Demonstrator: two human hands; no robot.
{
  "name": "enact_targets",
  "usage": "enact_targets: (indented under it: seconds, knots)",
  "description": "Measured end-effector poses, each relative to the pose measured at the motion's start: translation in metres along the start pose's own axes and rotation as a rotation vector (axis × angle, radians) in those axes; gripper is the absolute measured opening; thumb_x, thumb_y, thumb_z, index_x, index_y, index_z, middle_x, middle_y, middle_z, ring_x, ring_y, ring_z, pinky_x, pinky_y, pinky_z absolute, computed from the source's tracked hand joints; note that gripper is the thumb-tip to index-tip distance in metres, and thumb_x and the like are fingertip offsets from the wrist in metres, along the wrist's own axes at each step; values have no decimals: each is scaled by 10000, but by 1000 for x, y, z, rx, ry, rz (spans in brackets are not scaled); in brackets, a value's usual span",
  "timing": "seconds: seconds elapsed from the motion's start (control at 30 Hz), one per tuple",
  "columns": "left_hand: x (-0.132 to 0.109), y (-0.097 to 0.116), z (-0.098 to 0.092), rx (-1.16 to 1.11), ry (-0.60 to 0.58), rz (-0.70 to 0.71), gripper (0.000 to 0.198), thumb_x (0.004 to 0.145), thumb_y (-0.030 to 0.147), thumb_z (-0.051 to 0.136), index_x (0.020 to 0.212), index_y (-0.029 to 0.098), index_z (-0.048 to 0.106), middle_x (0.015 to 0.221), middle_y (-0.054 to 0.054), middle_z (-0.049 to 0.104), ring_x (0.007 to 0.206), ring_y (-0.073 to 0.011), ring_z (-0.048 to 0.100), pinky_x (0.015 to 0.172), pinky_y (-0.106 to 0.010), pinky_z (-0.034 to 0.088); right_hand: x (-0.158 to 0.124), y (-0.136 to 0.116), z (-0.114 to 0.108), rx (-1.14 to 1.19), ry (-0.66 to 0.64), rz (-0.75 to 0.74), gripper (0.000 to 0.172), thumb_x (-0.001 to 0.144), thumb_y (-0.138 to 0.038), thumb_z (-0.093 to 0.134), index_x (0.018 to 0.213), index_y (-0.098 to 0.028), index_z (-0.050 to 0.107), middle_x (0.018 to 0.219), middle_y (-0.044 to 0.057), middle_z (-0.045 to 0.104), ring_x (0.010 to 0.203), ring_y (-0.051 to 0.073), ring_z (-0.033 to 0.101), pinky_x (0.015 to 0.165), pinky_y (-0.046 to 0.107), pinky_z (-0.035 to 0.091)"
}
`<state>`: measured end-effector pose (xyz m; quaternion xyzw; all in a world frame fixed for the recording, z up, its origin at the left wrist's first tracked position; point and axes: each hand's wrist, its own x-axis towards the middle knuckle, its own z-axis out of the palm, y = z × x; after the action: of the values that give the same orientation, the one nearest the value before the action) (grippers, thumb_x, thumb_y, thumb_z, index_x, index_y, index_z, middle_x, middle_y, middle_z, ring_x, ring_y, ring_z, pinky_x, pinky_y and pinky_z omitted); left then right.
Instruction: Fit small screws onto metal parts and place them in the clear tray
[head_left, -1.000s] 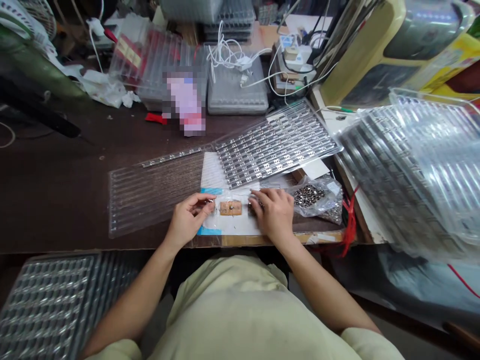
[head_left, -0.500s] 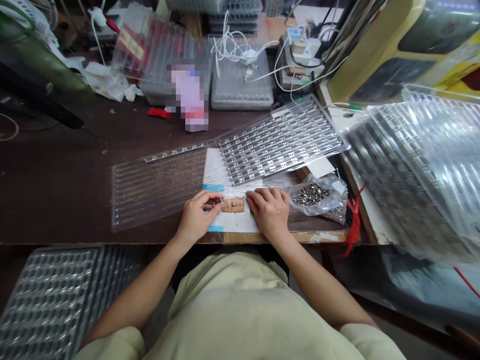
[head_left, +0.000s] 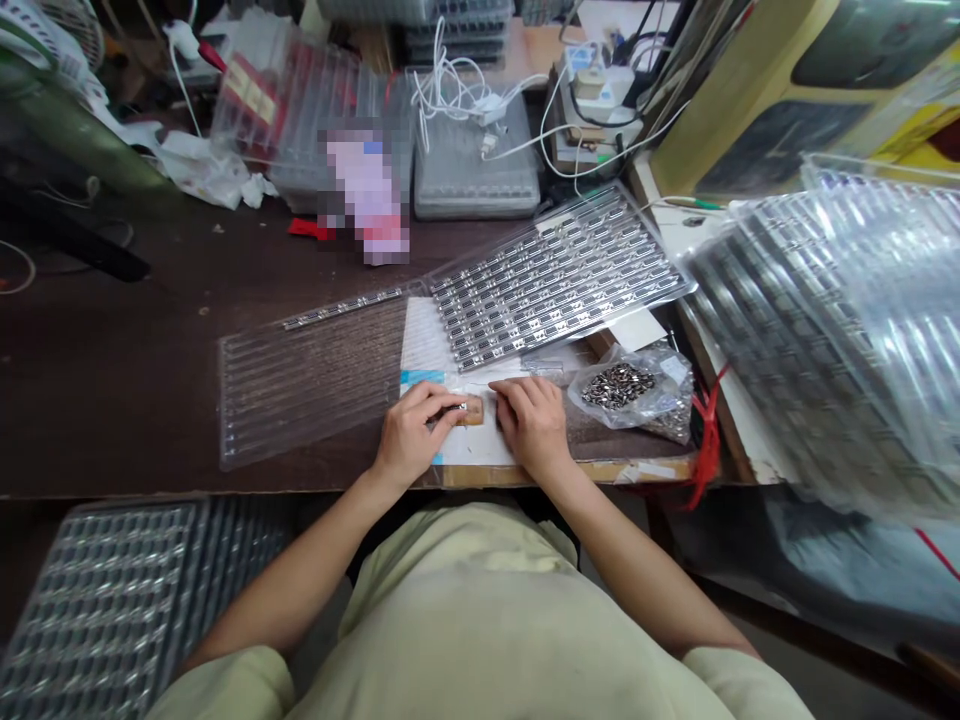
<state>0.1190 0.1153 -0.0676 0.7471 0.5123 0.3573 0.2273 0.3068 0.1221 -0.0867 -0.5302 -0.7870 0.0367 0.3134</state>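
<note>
My left hand (head_left: pixel 415 432) is closed in a pinch on a small metal connector (head_left: pixel 460 406), mostly covered by the fingers. It holds the piece at the left part of a small tan block (head_left: pixel 473 411), which lies on a white sheet (head_left: pixel 491 448). My right hand (head_left: pixel 534 425) is just right of the block, fingers curled and pressed together; whatever is between their tips is too small to make out. Behind the hands, a clear tray (head_left: pixel 679 291) carries rows of similar metal connectors. Right of my right hand, an open plastic bag (head_left: pixel 651 412) contains many small shiny metal parts.
A second clear tray (head_left: pixel 315 400) at left has one row of connectors along its back edge. Stacked trays stand at right (head_left: pixel 817 330) and lower left (head_left: pixel 97 590). White cables (head_left: pixel 450 95) lie on boxes behind. Red string (head_left: pixel 705 450) hangs at the table edge.
My left hand has moved right, bringing the connector over the left part of the tan block. My right hand has shifted only slightly. The whole view has slid a little left.
</note>
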Motion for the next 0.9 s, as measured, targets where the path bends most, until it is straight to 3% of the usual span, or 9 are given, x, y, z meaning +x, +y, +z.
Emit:
enact_targets:
  seconds: [0.37,0.6,0.77,0.9]
  knots:
    - [-4,-5,4,77,-11,8,136,853,258,618,938,200,709,859,-52,638,828,-170,610,762,-309,502,2,-3,-3,62,-81,33,238,962,-222,427,1058,-194,643,975,46,689,884,168,555,816,297,376]
    - [-3,-3,1,76,-39,17,135,859,251,608,939,204,707,840,-48,641,818,-170,602,751,-302,494,3,-7,-8,80,-74,82,180,928,-307,530,887,-206,672,805,17,701,794,150,581,779,291,362]
    - [-2,-5,-5,-62,134,-111,135,856,269,608,911,186,700,887,-52,645,828,-156,619,707,-261,503,7,-20,-3,171,-134,70,152,887,-367,595,872,-256,698,907,-11,712,855,146,567,794,301,349]
    - [-1,-6,-6,-82,144,-122,152,853,287,611,909,177,700,883,-52,642,809,-146,618,683,-244,506,9,-28,7,139,-176,35,162,905,-362,567,947,-316,716,967,-15,693,874,153,527,783,314,333]
